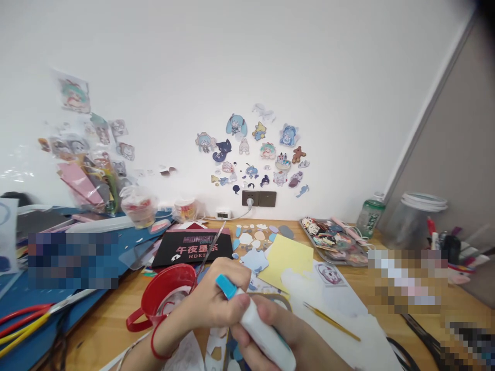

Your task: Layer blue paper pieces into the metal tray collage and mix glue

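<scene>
My right hand (270,322) is wrapped round a white glue tube (263,332), its blue tip (225,286) pointing up and left. My left hand (209,304) is closed in a pinch right at that tip; what it pinches is hidden by the fingers. A red band (154,342) circles my left wrist. Both hands hover low over the wooden desk (100,324), above paper cut-outs (216,350) that they partly cover. A red cup (162,296) stands just left of my left hand.
A yellow paper sheet (288,257), blue and white cut-out shapes (253,242) and a black printed card (191,247) lie behind the hands. A thin brush (330,320) rests on white paper at the right. A sticker tray (332,239), jars and stickers on the wall stand further back.
</scene>
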